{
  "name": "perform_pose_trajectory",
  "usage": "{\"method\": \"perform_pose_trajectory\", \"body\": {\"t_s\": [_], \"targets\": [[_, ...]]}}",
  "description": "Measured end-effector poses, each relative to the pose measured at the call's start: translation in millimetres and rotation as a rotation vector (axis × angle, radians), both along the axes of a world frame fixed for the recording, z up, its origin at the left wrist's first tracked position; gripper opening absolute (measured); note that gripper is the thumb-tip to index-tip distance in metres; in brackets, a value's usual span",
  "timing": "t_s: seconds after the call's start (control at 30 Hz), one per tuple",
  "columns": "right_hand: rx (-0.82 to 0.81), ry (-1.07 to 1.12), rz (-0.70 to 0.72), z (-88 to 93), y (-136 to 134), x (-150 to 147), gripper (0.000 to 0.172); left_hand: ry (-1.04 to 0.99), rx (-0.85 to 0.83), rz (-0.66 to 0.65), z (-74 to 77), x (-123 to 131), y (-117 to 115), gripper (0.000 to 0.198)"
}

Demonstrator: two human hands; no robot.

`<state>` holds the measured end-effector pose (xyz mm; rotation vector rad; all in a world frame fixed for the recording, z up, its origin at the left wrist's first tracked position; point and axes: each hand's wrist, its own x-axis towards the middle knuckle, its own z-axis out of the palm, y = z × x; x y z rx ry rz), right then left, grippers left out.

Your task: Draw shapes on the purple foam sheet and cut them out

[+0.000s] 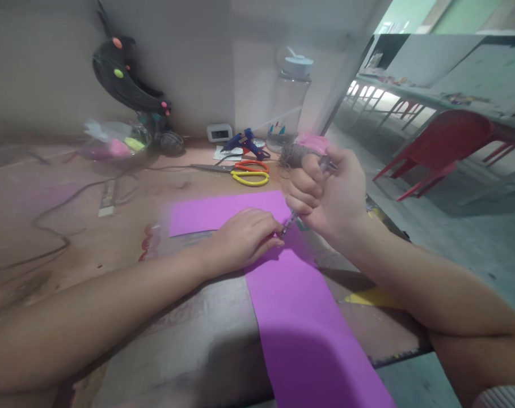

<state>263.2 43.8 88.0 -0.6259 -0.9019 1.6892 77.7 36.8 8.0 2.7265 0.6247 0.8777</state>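
My right hand [329,192] is closed in a fist around a slim, greyish pen-like tool [290,220], with the thumb at its upper end. The tool slants down to the left, and its exact kind is hard to make out. My left hand [244,238] rests low over purple foam or paper sheets, thumb and forefinger closed about the tool's lower tip. One purple strip [300,323] runs toward me past the near edge of the table. Another purple piece [198,212] lies crosswise behind my left hand.
Behind the hands lie scissors [251,172] with red and yellow handles, a blue glue gun [247,141], a small digital clock [219,133] and grey yarn [298,156]. A clear bottle [289,102] stands by the wall. At left is a bag-lined bowl [113,144]. A red chair [444,141] stands right.
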Motion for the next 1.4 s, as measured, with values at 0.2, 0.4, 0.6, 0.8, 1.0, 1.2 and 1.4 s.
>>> {"method": "perform_pose_trajectory", "body": {"t_s": [0.2, 0.4, 0.6, 0.8, 1.0, 1.2, 1.4], "targets": [[0.026, 0.041, 0.039, -0.3, -1.0, -0.6, 0.054, -0.007, 0.014, 0.000, -0.2, 0.8, 0.7, 0.034], [0.024, 0.036, 0.024, 0.1, -2.2, 0.2, 0.053, 0.020, -0.009, 0.008, 0.9, 0.3, -0.6, 0.033], [0.037, 0.065, 0.078, -1.3, 0.1, 2.5, 0.051, 0.008, -0.008, 0.000, 0.5, -0.5, -0.7, 0.032], [0.008, 0.035, 0.032, -1.6, 1.5, 1.4, 0.054, -0.017, 0.015, 0.000, -0.5, 0.4, -0.4, 0.034], [-0.005, 0.070, 0.019, -1.1, 1.8, -0.6, 0.051, -0.025, 0.039, 0.008, -0.5, 0.9, -0.4, 0.036], [0.003, 0.054, 0.010, -0.7, 2.2, 0.7, 0.048, -0.014, 0.020, 0.006, 0.7, 0.8, -0.9, 0.035], [-0.005, 0.023, 0.003, -2.4, 4.1, 2.6, 0.051, -0.003, 0.008, 0.009, -0.5, 1.2, -0.4, 0.037]]}}
